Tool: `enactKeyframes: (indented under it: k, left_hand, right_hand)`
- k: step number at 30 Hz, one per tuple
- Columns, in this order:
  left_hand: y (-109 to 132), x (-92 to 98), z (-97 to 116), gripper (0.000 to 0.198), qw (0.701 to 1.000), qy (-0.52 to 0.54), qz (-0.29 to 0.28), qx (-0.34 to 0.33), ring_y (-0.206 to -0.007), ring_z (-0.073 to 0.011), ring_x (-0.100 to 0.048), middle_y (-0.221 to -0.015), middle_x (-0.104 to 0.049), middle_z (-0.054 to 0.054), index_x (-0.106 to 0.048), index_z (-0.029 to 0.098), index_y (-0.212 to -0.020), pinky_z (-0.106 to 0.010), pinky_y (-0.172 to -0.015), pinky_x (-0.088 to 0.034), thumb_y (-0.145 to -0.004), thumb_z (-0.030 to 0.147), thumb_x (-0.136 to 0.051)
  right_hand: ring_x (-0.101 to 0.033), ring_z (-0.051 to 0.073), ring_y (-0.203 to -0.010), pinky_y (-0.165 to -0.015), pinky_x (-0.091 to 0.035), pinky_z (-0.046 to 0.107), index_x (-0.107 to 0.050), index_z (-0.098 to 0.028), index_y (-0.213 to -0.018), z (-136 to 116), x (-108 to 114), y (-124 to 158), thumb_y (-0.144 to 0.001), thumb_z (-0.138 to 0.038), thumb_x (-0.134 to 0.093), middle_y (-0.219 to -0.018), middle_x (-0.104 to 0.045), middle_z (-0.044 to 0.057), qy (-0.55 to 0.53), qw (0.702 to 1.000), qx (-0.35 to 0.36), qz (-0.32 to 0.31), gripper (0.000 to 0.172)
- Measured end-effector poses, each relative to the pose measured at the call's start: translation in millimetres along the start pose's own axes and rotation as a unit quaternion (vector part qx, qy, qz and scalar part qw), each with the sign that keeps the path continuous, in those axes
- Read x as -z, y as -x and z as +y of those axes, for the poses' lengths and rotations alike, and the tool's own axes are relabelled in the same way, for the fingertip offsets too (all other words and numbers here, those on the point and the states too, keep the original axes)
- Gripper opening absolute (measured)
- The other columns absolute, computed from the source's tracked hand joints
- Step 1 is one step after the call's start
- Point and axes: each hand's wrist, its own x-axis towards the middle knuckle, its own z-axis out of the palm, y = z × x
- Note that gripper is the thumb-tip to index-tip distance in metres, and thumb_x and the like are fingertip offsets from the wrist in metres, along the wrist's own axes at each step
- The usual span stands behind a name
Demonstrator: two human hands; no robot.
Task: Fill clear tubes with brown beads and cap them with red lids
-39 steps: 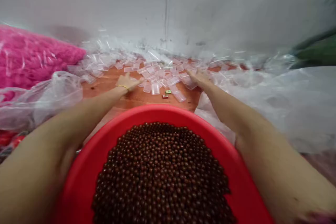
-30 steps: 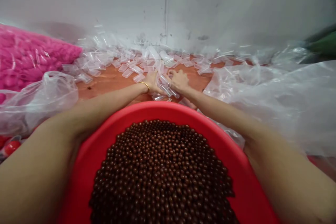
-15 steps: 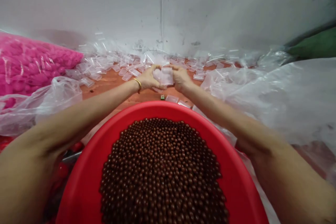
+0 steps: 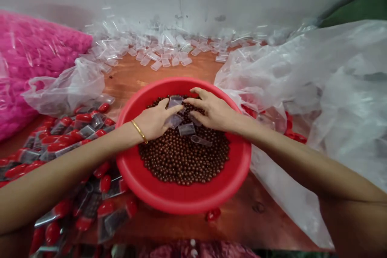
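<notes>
A red basin (image 4: 181,205) holds many small, glossy brown balls (image 4: 181,161). Several clear plastic cases lie on the balls, among them a flat rectangular case (image 4: 186,129) and a narrow one (image 4: 202,141). My left hand (image 4: 155,119), with a gold bangle at the wrist, is over the left of the basin; its thumb and index finger are apart beside the cases. From the right, my right hand (image 4: 211,109) reaches over the balls with its fingers spread near the same cases. Neither hand visibly grips a case.
Loose clear cases (image 4: 165,59) are strewn along the wall. Red-capped filled cases (image 4: 69,141) pile up at left, below a bag of pink pieces (image 4: 45,52). Clear plastic sheeting (image 4: 302,72) covers the right side. A red cap (image 4: 213,214) lies by the basin's near edge.
Both hands have come back from beyond the basin's far rim, where they held clear cases, to over the balls. Several clear cases now lie in the basin. The view has tilted down.
</notes>
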Motion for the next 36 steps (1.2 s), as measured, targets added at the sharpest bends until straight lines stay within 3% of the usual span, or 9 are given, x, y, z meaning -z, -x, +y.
enactKeyframes:
  k: [3,8,16,21,23,26,29,33,36]
  left_hand:
    - [24.6,-10.1,10.9,0.049,0.996,-0.07,-0.045,0.034,-0.1,-0.0233,-0.059,-0.133,-0.04,-0.013,-0.035,0.027,-0.133,-0.036,-0.078,-0.05,-0.085,0.018,-0.04]
    - [54.0,-17.0,16.5,0.028,0.995,-0.071,-0.073,0.012,-0.095,-0.0249,-0.059,-0.099,-0.059,-0.013,-0.051,0.013,-0.107,-0.036,-0.08,-0.047,-0.085,0.022,-0.037]
    - [63.8,-22.5,48.2,0.026,0.973,0.023,-0.229,-0.026,-0.075,-0.023,-0.061,-0.082,-0.065,-0.009,-0.055,0.018,-0.08,-0.03,-0.065,-0.041,-0.082,0.039,-0.04]
    - [85.6,-28.9,72.0,0.043,0.973,0.093,-0.213,0.015,-0.074,-0.023,-0.061,-0.08,-0.065,-0.007,-0.055,0.019,-0.081,-0.031,-0.066,-0.041,-0.081,0.055,-0.031]
    - [89.8,-27.6,71.0,0.044,0.974,0.118,-0.191,0.027,-0.076,-0.0221,-0.061,-0.079,-0.065,-0.007,-0.055,0.02,-0.075,-0.031,-0.069,-0.041,-0.084,0.049,-0.023]
    - [89.9,-25.5,61.5,0.039,0.975,0.139,-0.17,0.03,-0.073,-0.0204,-0.06,-0.077,-0.065,-0.004,-0.053,0.021,-0.071,-0.03,-0.068,-0.042,-0.082,0.042,-0.023]
    - [86.2,-28.5,52.2,0.034,0.978,0.116,-0.169,0.028,-0.072,-0.0206,-0.06,-0.078,-0.066,-0.003,-0.054,0.022,-0.073,-0.03,-0.068,-0.044,-0.079,0.045,-0.03]
    - [79.9,-33.4,54.0,0.037,0.979,0.097,-0.176,0.021,-0.079,-0.0209,-0.061,-0.088,-0.067,-0.008,-0.058,0.017,-0.094,-0.029,-0.073,-0.044,-0.08,0.039,-0.034]
    - [75.7,-31.6,63.5,0.033,0.977,0.07,-0.199,0.037,-0.078,-0.0183,-0.061,-0.088,-0.067,-0.007,-0.06,0.016,-0.1,-0.025,-0.071,-0.043,-0.079,0.032,-0.04]
  right_hand:
    - [-0.052,0.027,-0.109,-0.092,-0.041,0.042,-0.059,-0.012,-0.114,-20.9,13.9,29.9,-0.087,-0.029,-0.045,-0.121,-0.054,0.016,0.079,0.996,0.002,-0.042,0.035]
    - [-0.057,0.016,-0.069,-0.072,-0.042,0.032,-0.066,-0.015,-0.084,-65.3,18.6,89.6,-0.091,-0.045,-0.038,-0.073,-0.066,0.006,0.046,0.989,0.061,-0.128,0.042]
    - [-0.048,0.014,-0.047,-0.048,-0.034,0.03,-0.053,-0.019,-0.052,-80.0,-13.8,133.9,-0.091,-0.047,-0.033,-0.048,-0.055,0.001,0.072,0.995,0.064,0.028,0.052]
    - [-0.056,0.012,-0.054,-0.051,-0.044,0.027,-0.056,-0.02,-0.059,-86.7,2.4,153.5,-0.087,-0.04,-0.043,-0.061,-0.065,0.001,-0.022,0.993,0.092,0.064,0.037]
    - [-0.062,0.012,-0.069,-0.064,-0.049,0.025,-0.061,-0.02,-0.07,-72.7,21.7,163.1,-0.088,-0.033,-0.043,-0.077,-0.069,0.002,-0.046,0.988,0.049,0.139,0.028]
    - [-0.063,0.018,-0.085,-0.078,-0.048,0.031,-0.065,-0.018,-0.084,-23.5,53.7,178.5,-0.087,-0.032,-0.043,-0.088,-0.069,0.007,0.079,0.947,-0.21,0.231,0.026]
    - [-0.061,0.024,-0.092,-0.074,-0.047,0.035,-0.063,-0.018,-0.106,40.1,72.7,192.3,-0.084,-0.025,-0.046,-0.102,-0.066,0.011,0.197,0.865,-0.45,0.105,0.029]
    - [-0.057,0.024,-0.098,-0.071,-0.043,0.029,-0.065,-0.02,-0.106,96.6,71.6,207.3,-0.076,-0.007,-0.048,-0.109,-0.063,0.011,0.222,0.874,-0.427,-0.065,0.037]
    - [-0.056,0.018,-0.079,-0.06,-0.037,0.026,-0.069,-0.019,-0.084,111.0,64.9,215.5,-0.07,-0.008,-0.058,-0.087,-0.065,0.009,0.173,0.913,-0.369,-0.01,0.021]
